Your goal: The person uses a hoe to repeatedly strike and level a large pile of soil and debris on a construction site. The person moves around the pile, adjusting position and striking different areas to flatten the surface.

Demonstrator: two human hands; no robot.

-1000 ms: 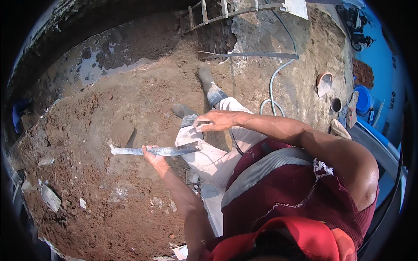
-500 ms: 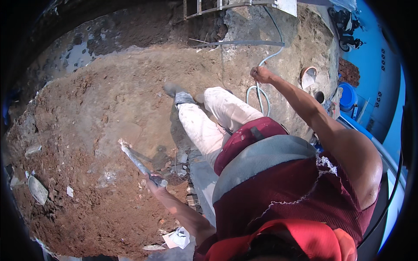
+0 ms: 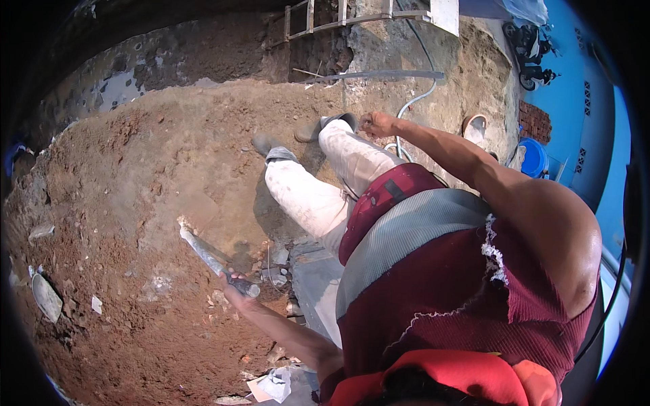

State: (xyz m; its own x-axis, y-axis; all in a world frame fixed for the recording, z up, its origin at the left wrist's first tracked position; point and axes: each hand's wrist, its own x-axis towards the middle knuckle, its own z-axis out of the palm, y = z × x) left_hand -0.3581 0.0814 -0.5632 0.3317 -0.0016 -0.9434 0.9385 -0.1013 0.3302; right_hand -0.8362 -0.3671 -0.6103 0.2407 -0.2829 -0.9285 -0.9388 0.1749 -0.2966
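My left hand is wrapped round one end of a thick, dirt-smeared grey rod, whose round butt stands out past my fingers. Its far end is whitish and points away over the brown soil. My right hand is beside my right knee, with its fingers curled and nothing seen in them. A light blue hose runs past on the far side of my right wrist, with a loop just below the hand. The forearm hides part of it. I cannot tell the rod's exact kind.
A wooden ladder and a long metal bar lie at the far side. An orange-rimmed bowl, a blue bucket and stacked bricks are at the right. Rubble and a paper scrap lie near my left arm.
My right hand has moved left, from in front of the hose to beside my knee. My left hand and the rod have shifted slightly left and nearer. My right leg is bent differently.
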